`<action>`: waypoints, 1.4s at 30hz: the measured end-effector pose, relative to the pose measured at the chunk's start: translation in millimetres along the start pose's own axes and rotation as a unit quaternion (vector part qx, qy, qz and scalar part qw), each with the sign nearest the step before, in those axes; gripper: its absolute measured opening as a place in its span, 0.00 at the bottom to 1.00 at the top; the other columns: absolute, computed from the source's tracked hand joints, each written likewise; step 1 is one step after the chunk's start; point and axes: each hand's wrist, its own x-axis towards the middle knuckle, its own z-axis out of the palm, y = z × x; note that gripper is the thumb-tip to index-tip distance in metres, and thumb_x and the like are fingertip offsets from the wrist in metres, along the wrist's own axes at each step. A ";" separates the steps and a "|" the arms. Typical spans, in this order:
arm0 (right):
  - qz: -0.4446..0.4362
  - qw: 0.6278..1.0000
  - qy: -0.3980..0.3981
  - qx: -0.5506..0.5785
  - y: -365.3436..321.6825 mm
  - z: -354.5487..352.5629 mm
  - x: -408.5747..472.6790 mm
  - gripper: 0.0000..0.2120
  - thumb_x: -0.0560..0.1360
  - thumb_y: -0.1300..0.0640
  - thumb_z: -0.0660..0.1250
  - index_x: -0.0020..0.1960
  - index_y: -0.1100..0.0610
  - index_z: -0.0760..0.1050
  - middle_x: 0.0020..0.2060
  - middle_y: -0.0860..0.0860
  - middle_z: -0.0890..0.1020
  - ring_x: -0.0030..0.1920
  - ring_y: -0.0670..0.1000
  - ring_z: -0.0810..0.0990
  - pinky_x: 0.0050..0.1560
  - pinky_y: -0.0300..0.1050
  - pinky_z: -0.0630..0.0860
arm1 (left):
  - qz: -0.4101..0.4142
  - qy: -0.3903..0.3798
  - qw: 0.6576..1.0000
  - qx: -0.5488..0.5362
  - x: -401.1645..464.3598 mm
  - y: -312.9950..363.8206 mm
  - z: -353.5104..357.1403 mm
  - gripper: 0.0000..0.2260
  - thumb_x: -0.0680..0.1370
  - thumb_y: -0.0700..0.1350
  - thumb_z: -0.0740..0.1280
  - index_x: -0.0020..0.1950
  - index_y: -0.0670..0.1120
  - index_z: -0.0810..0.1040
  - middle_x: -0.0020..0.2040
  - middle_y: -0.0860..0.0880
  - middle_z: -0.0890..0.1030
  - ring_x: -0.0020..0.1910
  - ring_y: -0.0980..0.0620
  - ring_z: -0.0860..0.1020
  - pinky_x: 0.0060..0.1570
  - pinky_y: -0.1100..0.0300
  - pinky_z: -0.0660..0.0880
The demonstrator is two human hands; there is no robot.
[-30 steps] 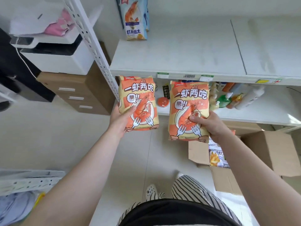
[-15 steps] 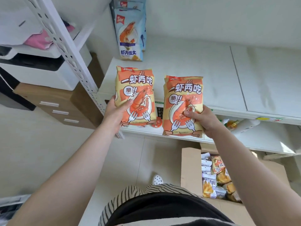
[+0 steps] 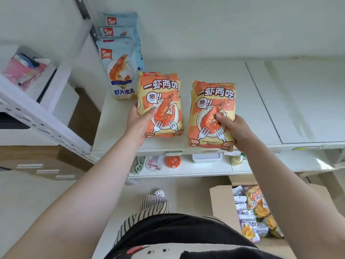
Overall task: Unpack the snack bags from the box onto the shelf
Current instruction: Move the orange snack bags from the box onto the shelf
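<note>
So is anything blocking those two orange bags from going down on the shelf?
Nothing visible. The shelf is bare under and behind both orange bags; the blue bags stand off to the left, by the post.

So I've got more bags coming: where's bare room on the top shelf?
Bare shelf board behind and right of the two orange bags, past the seam. Crowded at the left rear corner, where blue bags stand in a row.

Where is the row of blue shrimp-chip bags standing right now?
In the head view, the blue bags stand at the shelf's far-left back corner, just behind the orange bag in the left hand.
</note>
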 end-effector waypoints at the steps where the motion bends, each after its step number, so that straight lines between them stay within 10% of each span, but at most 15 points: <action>1: 0.000 1.000 0.010 0.003 -1.5 -0.9 4.7 0.21 0.67 0.52 0.76 0.56 0.58 0.78 0.45 0.55 0.87 0.43 0.55 0.86 0.40 0.47 0.83 | -0.004 -0.009 1.000 0.001 10.0 1.8 4.7 0.19 0.72 0.44 0.74 0.61 0.49 0.73 0.54 0.50 0.83 0.49 0.50 0.83 0.47 0.49 0.81; 9: 0.023 0.999 0.041 0.016 -8.4 -17.9 32.0 0.12 0.73 0.54 0.72 0.53 0.57 0.77 0.42 0.53 0.87 0.39 0.53 0.86 0.39 0.47 0.83 | -0.095 -0.045 0.994 0.028 58.6 -11.8 37.4 0.21 0.73 0.46 0.74 0.63 0.48 0.71 0.55 0.48 0.82 0.46 0.47 0.84 0.36 0.51 0.81; 16: 0.071 0.997 -0.029 0.006 -19.0 1.0 52.3 0.19 0.72 0.51 0.71 0.58 0.61 0.77 0.47 0.57 0.86 0.42 0.55 0.86 0.41 0.48 0.83 | -0.102 -0.074 0.988 0.092 56.2 -24.8 72.3 0.22 0.78 0.49 0.67 0.70 0.50 0.65 0.61 0.48 0.79 0.52 0.46 0.81 0.49 0.48 0.80; 23: 0.095 0.989 -0.098 -0.048 -32.8 29.5 80.8 0.13 0.75 0.51 0.70 0.57 0.57 0.77 0.45 0.53 0.87 0.42 0.53 0.87 0.39 0.46 0.82 | -0.214 -0.191 0.950 0.121 63.0 17.5 70.4 0.44 0.59 0.78 0.63 0.69 0.56 0.71 0.64 0.48 0.78 0.61 0.46 0.78 0.57 0.48 0.75; 30: 0.116 0.980 -0.143 -0.077 -32.5 52.9 89.2 0.17 0.75 0.46 0.69 0.60 0.54 0.77 0.50 0.53 0.86 0.49 0.54 0.86 0.54 0.51 0.82 | -0.235 -0.205 0.931 0.187 61.3 14.5 86.0 0.55 0.46 0.76 0.73 0.69 0.51 0.70 0.58 0.46 0.82 0.56 0.43 0.81 0.62 0.42 0.73; 35: 0.154 0.971 -0.148 -0.109 -37.8 46.4 92.0 0.23 0.73 0.40 0.69 0.60 0.56 0.79 0.54 0.54 0.85 0.53 0.55 0.85 0.58 0.51 0.79 | -0.213 -0.195 0.947 0.142 57.6 15.6 80.1 0.45 0.56 0.72 0.72 0.67 0.51 0.70 0.56 0.45 0.83 0.54 0.44 0.81 0.60 0.43 0.75; 42: -0.088 0.977 -0.176 -0.083 -60.9 31.1 96.2 0.29 0.69 0.61 0.75 0.68 0.63 0.71 0.59 0.59 0.82 0.57 0.57 0.83 0.51 0.48 0.82 | 0.037 -0.208 0.971 0.111 65.6 37.0 74.5 0.41 0.64 0.44 0.80 0.72 0.50 0.62 0.61 0.51 0.79 0.57 0.54 0.79 0.53 0.59 0.79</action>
